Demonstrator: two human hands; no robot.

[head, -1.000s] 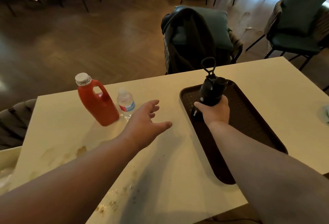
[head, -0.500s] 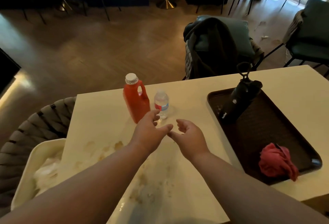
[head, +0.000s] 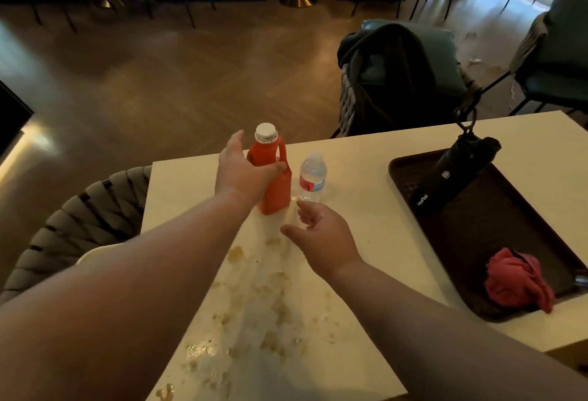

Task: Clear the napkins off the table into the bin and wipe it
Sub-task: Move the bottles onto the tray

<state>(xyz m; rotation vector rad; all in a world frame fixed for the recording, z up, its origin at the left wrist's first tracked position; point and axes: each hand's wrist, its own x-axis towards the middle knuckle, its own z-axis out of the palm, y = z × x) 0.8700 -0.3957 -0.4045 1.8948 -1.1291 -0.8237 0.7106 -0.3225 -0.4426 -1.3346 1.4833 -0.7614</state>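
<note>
We cannot see the near left side of the red jug (head: 273, 184), which the left hand (head: 243, 173) covers, so whether the fingers close fully round it or only rest against it we cannot tell. The bin (head: 95, 252) shows only a pale sliver of rim past the left forearm, its contents hidden, and the brown tray (head: 477, 235) runs off the right edge, where a small shiny thing beside the red cloth (head: 517, 279) is cut off and unreadable to us. The label on the water bottle (head: 312, 177) is too blurred for us to read, and the black flask's (head: 451, 174) loop blends into the dark chair behind it.
</note>
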